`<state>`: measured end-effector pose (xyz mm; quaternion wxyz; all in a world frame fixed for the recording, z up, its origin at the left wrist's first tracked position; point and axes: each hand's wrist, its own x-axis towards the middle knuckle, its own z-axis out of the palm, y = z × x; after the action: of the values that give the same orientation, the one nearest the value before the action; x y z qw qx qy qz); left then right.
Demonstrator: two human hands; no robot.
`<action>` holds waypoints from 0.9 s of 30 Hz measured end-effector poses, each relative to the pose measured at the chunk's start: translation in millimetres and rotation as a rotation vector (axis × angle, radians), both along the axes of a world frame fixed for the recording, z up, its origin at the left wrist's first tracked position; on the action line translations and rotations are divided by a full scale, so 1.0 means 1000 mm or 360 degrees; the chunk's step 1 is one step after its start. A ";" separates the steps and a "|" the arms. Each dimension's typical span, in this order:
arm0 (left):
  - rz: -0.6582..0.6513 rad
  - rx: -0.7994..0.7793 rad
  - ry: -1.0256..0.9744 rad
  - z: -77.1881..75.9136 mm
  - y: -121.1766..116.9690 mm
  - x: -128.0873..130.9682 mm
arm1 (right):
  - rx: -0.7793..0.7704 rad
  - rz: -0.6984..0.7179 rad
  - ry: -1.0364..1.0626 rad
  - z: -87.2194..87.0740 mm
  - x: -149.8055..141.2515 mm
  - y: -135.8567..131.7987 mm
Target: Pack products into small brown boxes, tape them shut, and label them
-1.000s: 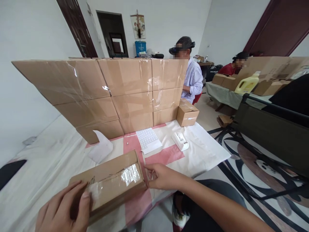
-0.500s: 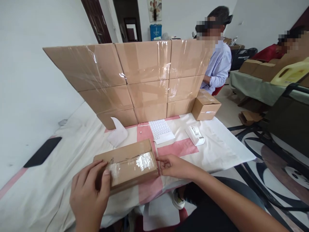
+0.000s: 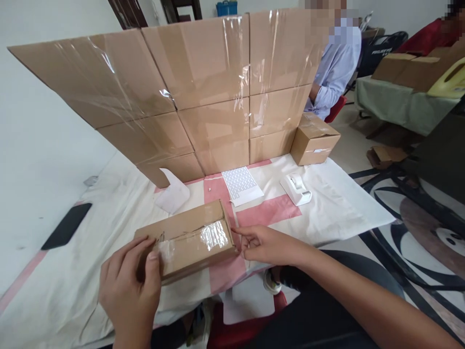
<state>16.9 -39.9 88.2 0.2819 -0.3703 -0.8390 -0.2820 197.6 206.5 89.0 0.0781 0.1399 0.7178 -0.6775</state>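
Note:
A long cardboard box (image 3: 192,242) lies at the table's near edge, with shiny clear tape across its top and a torn spot by the seam. My left hand (image 3: 131,276) is wrapped around its left end, fingers over the far side of the top and thumb on the near side. At the right end, my right hand (image 3: 259,242) has its fingers curled, with the index fingertip against the box's end face. Beyond the box sit a sheet printed with outlined labels (image 3: 242,185), a white tape dispenser (image 3: 297,188) and a curled piece of white paper (image 3: 173,191).
A wall of taped cardboard boxes (image 3: 212,63) stands across the back of the cloth-covered table (image 3: 337,213). One smaller box (image 3: 315,140) is at its right end. A black phone-like slab (image 3: 67,225) lies left. Behind the wall sits a co-worker in a light shirt (image 3: 341,63).
The camera view has shifted and tilted downward. Both hands keep the same hold at the ends of the cardboard box, which stays in its place on the table.

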 end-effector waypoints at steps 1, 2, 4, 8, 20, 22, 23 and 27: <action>0.0007 0.0002 -0.0002 0.000 0.000 0.000 | 0.0004 -0.0013 -0.0002 -0.002 0.000 0.000; 0.0019 0.0006 -0.0007 0.000 0.000 0.000 | 0.0006 -0.0021 0.0003 -0.004 -0.001 0.001; 0.0035 0.0017 -0.0008 0.000 0.001 0.000 | 0.0025 -0.0010 0.0005 -0.007 -0.002 0.001; 0.0029 0.0028 0.0003 0.003 0.002 0.001 | 0.0076 0.0059 -0.0043 -0.004 -0.001 0.004; -0.0036 -0.0007 -0.0022 -0.002 -0.002 -0.007 | 0.0660 0.0171 0.0544 -0.023 -0.016 0.016; -0.0077 0.0022 -0.0025 -0.003 -0.002 -0.011 | 0.0648 0.0219 0.0603 -0.026 -0.027 0.020; -0.0104 0.0036 -0.0026 -0.003 -0.002 -0.013 | 0.0647 0.0228 0.0627 -0.027 -0.031 0.020; -0.0271 0.0100 -0.0121 -0.007 -0.005 -0.026 | 0.0746 0.0030 0.0748 -0.032 -0.021 -0.002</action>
<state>-9.3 -45.3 80.8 0.2363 -0.4202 -0.8054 -0.3448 176.6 204.7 57.3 -0.1179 -0.0127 0.8538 -0.5069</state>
